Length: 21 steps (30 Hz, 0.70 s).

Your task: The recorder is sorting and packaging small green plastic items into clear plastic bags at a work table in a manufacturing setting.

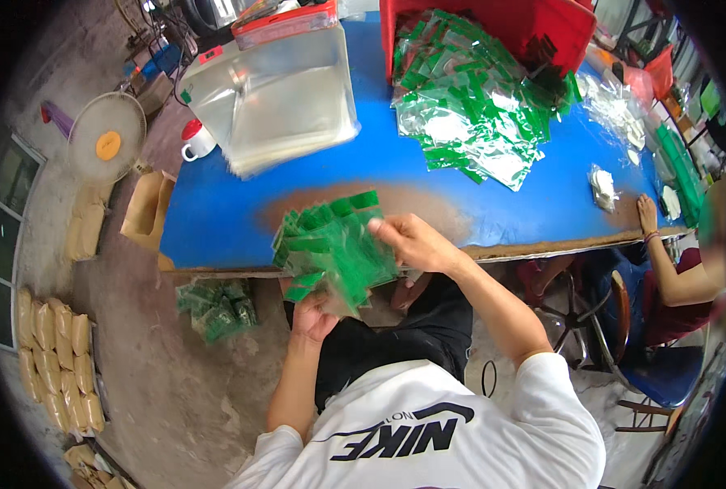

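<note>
Both my hands hold a loose bunch of small green-and-clear plastic bags (334, 244) over the near edge of the blue table (387, 167). My left hand (315, 318) grips the bunch from below, its fingers partly hidden by the bags. At the right side, my right hand (418, 243) is closed on the same bunch, thumb on top. Farther off, a big heap of similar green-and-clear bags (481, 106) spills out of a red bin (571, 37) lying open toward me. More green bags (216, 308) lie on the floor left of my legs.
Large clear plastic sheets (285, 94) lie stacked at the back left, beside a white mug (200, 145) with a red top. A cardboard box (147, 208) and fan (106, 134) stand left. A co-worker's hand (646, 216) rests at the right edge, near small packets (602, 187).
</note>
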Motion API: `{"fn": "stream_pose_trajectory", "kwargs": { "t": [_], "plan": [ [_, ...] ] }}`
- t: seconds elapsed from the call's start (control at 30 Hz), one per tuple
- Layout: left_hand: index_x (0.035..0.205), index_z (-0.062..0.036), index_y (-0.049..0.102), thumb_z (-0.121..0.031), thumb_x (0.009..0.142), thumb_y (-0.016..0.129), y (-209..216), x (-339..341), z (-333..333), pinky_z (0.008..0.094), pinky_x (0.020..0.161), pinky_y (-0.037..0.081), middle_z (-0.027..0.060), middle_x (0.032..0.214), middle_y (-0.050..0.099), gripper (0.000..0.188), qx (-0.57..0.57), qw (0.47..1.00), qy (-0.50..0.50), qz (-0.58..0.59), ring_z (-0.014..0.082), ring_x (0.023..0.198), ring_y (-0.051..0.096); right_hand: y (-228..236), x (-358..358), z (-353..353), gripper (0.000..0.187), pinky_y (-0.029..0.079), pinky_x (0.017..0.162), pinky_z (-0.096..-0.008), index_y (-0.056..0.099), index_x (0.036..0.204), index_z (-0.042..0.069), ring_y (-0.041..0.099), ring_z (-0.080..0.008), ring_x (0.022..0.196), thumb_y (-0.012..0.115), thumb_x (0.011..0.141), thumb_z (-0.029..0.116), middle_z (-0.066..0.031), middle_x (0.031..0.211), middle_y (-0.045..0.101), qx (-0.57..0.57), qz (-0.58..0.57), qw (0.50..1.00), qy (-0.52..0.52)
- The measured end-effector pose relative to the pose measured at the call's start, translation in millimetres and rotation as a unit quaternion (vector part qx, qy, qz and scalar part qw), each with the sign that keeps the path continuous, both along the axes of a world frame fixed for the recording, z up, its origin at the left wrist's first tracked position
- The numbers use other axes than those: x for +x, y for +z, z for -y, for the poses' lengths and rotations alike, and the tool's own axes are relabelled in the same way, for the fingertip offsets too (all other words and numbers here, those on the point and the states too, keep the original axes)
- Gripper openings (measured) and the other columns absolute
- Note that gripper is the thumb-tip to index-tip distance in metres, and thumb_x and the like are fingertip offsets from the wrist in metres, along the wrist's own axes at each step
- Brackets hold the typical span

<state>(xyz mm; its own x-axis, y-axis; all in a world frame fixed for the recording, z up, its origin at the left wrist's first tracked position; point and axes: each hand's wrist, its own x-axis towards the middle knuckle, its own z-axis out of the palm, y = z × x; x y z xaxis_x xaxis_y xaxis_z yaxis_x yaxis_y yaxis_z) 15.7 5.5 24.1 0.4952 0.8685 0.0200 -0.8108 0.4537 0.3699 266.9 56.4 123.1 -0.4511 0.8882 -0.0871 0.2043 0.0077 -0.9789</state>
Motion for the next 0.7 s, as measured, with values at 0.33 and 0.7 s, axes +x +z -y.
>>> {"fn": "stream_pose_trajectory", "kwargs": {
  "t": [0.33,0.7],
  "plan": [
    [0.132,-0.0019,0.057,-0.006,0.077,0.079,49.2,13.5,-87.3,0.0379,0.103,0.045,0.0068,0.130,0.060,0.060,0.251,0.856,0.128,-0.434,0.0192,0.118,0.056,16.0,7.4,-17.9,0.110,0.044,0.104,-0.0439,0.022,0.150,0.001,0.054,-0.0391,0.126,0.091,0.069,0.030,-0.0254,0.135,0.053,0.214,0.049,0.972,-0.080],
    [0.153,-0.0085,0.028,-0.030,0.072,0.091,41.0,46.6,-110.1,0.0403,0.107,0.044,0.0088,0.137,0.051,0.105,0.329,0.859,0.158,-0.359,0.0246,0.127,0.052,-53.4,-7.7,-31.5,0.109,0.044,0.106,-0.0450,0.021,0.151,0.006,0.051,-0.0411,0.128,0.089,0.067,0.024,-0.0260,0.137,0.049,0.242,0.023,0.954,-0.174]
  ]
}}
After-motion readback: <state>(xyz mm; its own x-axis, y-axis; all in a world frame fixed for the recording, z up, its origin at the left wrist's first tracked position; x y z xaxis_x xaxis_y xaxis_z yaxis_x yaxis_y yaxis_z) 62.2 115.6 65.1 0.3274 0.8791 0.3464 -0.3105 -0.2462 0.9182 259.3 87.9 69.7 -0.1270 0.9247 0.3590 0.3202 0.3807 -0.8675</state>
